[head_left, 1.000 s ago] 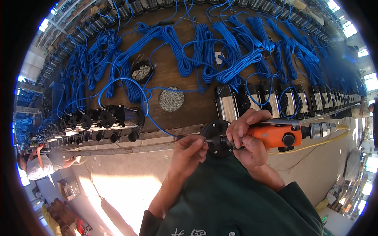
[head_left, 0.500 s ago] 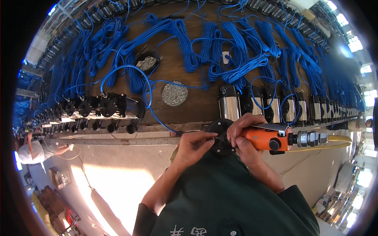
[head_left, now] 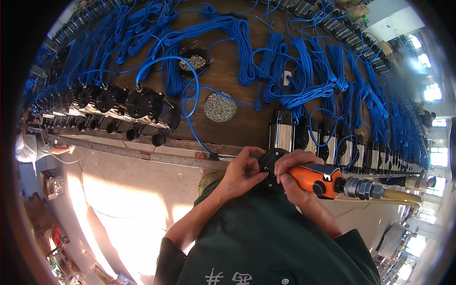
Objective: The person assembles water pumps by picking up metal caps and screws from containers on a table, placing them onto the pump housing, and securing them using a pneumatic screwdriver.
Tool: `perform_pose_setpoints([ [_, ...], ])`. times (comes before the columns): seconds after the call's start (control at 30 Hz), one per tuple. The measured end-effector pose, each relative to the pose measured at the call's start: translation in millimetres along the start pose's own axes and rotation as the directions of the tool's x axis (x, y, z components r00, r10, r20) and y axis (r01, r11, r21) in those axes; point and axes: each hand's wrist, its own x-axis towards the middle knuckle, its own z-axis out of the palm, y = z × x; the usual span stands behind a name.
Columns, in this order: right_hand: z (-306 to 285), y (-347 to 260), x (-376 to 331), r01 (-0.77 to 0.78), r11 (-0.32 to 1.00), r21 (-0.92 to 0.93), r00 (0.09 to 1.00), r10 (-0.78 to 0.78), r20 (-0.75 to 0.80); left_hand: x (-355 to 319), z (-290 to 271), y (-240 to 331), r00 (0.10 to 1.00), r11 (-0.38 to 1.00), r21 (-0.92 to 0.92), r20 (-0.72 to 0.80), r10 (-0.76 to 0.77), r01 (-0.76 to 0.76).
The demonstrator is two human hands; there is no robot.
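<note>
My right hand (head_left: 297, 175) is wrapped round an orange air screwdriver (head_left: 311, 183), held nearly level, its hose end pointing right. Its bit end is hidden behind my fingers, close to a round black end cover (head_left: 269, 162) with small screws in its face. This cover faces me at the table's near edge, in line with a steel-bodied pump (head_left: 283, 133). On the cover's left side, my left hand (head_left: 241, 175) has its fingers curled, with thumb and fingertips at the rim. Whether a small part sits between them is hidden.
A round dish of small screws (head_left: 220, 107) and a dark bowl of similar hardware (head_left: 194, 61) stand on the brown table (head_left: 194, 97). Rows of pumps (head_left: 146, 107) line its edge, with coiled blue cables (head_left: 245, 52) behind. A yellow hose (head_left: 403, 195) trails right. Another person (head_left: 33, 148) is far left.
The whole view has shifted and tilted slightly. My left fingers have moved from the cover's face to its left rim and bent more. The screwdriver tilts a little more downward to the right.
</note>
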Motion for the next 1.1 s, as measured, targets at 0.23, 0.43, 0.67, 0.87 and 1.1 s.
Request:
perform_pose_setpoints([
  [0.23,0,-25,2,-0.249,0.965,0.083,0.964,0.255,-0.071,-4,-2,-5,0.985,0.925,-0.376,-0.135,-0.110,0.052],
  [0.43,-27,-10,-20,-0.002,0.965,0.262,0.939,0.092,-0.332,-1,-12,-4,0.935,0.803,-0.591,-0.235,-0.267,0.081],
  [0.67,-46,7,-50,0.073,0.930,0.360,0.870,0.117,-0.479,40,24,-1,0.943,0.835,-0.518,-0.146,-0.300,0.186],
  [0.87,-62,8,-65,0.074,0.899,0.433,0.813,0.197,-0.548,76,53,-4,0.951,0.902,-0.317,0.001,-0.308,0.292],
  [1.1,-83,9,-73,0.206,0.809,0.550,0.750,0.231,-0.619,96,80,15,0.957,0.931,-0.225,0.076,-0.278,0.288],
])
